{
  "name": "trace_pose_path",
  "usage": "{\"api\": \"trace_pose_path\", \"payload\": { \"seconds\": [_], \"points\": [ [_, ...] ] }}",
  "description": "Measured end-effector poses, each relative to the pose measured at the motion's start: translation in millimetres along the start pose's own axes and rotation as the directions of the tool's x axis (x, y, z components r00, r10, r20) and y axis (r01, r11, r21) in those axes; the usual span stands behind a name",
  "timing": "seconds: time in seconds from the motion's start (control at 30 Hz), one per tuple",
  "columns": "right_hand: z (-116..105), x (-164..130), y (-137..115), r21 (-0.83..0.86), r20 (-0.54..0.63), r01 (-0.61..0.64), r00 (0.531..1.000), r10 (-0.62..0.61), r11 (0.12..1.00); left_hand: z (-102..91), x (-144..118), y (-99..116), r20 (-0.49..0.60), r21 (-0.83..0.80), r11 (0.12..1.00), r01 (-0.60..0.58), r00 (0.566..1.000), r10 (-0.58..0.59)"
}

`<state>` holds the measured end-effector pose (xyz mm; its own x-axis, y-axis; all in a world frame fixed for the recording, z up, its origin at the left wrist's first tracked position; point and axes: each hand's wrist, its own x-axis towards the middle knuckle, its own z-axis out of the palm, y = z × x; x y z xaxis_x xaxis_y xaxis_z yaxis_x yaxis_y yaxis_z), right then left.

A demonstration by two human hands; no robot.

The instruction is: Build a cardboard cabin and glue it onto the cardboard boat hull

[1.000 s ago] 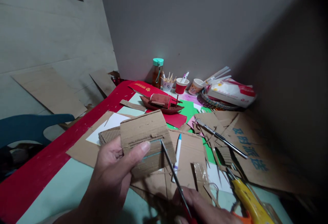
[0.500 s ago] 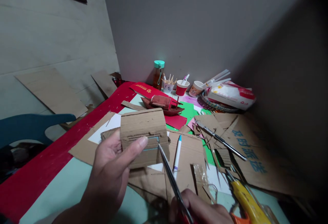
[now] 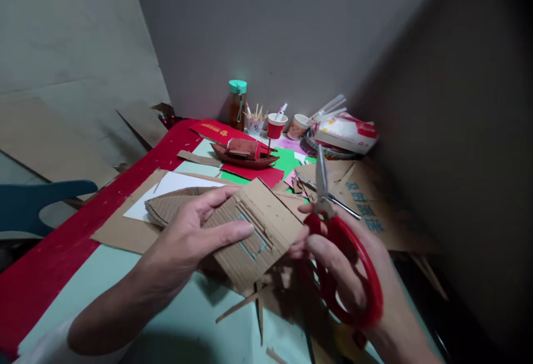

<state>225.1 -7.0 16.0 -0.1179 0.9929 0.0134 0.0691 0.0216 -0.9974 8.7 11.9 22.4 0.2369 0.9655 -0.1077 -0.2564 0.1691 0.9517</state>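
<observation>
- Scraps of cardboard [image 3: 245, 303] lie nearest the viewer on the pale green table [image 3: 104, 292], thin strips just below the held work.
- Right hand [image 3: 350, 264] grips red-handled scissors [image 3: 339, 253]; fingers pass through the loops, fully closed on the handles. Blades stand shut and point upward, away from the table.
- Left hand [image 3: 195, 233] holds a cardboard piece [image 3: 254, 231], thumb pressed on its upper face, fingers spread along its far-left edge. Grip is firm and closed on the piece.
- Cardboard piece sits between the two hands, tilted, its ribbed face up, with a small rectangular cut showing blue lines near its middle. Its right corner is just beside the right hand's fingertips; whether they touch it cannot be told.
- Scissor blades are clear of the cardboard piece, above and to its right.
- Beyond the hands: a flat cardboard sheet [image 3: 125, 231] with white paper [image 3: 166, 186] on it, and a printed cardboard sheet [image 3: 366, 203] to the right.
- Further back: a small red model boat [image 3: 244, 153] on red and green paper.
- Against the wall: a bottle with a teal cap [image 3: 237, 103], a red cup [image 3: 275, 126], a second cup [image 3: 296, 127] and a white packet [image 3: 345, 131].
- Red strip [image 3: 62, 258] runs along the table's left edge; a blue chair [image 3: 37, 203] stands beside it.
</observation>
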Motion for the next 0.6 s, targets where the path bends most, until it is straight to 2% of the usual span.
{"api": "trace_pose_path", "payload": {
  "seconds": [0.07,0.13,0.23,0.3,0.37,0.43,0.47,0.5,0.53,0.6],
  "points": [
    [7,2,4,0.210,-0.001,-0.105,0.994,0.107,0.972,3.2,0,-3,0.015,0.039,0.999,0.032,0.999,-0.032],
    [16,3,9,0.332,0.001,-0.158,0.986,0.167,0.930,6.0,1,-5,-0.035,0.029,0.999,0.033,0.999,-0.031],
    [28,3,16,0.404,-0.078,-0.129,0.982,0.175,0.906,10.5,0,-8,-0.129,-0.096,0.994,0.044,0.990,-0.056],
    [33,1,17,0.439,-0.145,-0.096,0.974,0.176,0.893,13.8,-1,-11,-0.108,-0.199,0.977,0.071,0.990,-0.094],
    [33,-3,14,0.426,-0.161,-0.095,0.971,0.178,0.900,16.3,-3,-12,-0.072,-0.261,0.961,0.088,0.991,-0.110],
    [27,-8,7,0.283,-0.154,-0.092,0.978,0.139,0.955,16.9,-4,-11,-0.083,-0.266,0.961,0.068,0.992,-0.093],
    [22,-10,4,0.151,-0.154,-0.075,0.983,0.098,0.986,16.4,-4,-10,-0.110,-0.259,0.965,0.049,0.991,-0.080],
    [16,-13,0,-0.008,-0.158,-0.007,0.987,0.006,1.000,15.4,-4,-9,-0.141,-0.249,0.968,0.029,0.988,-0.066],
    [11,-15,-2,-0.158,-0.111,0.052,0.991,-0.070,0.986,14.0,-3,-7,-0.168,-0.236,0.972,0.005,0.985,-0.046],
    [3,-19,-4,-0.351,-0.056,0.109,0.989,-0.137,0.930,10.9,-1,-4,-0.204,-0.212,0.977,-0.025,0.979,-0.020]
  ]
}}
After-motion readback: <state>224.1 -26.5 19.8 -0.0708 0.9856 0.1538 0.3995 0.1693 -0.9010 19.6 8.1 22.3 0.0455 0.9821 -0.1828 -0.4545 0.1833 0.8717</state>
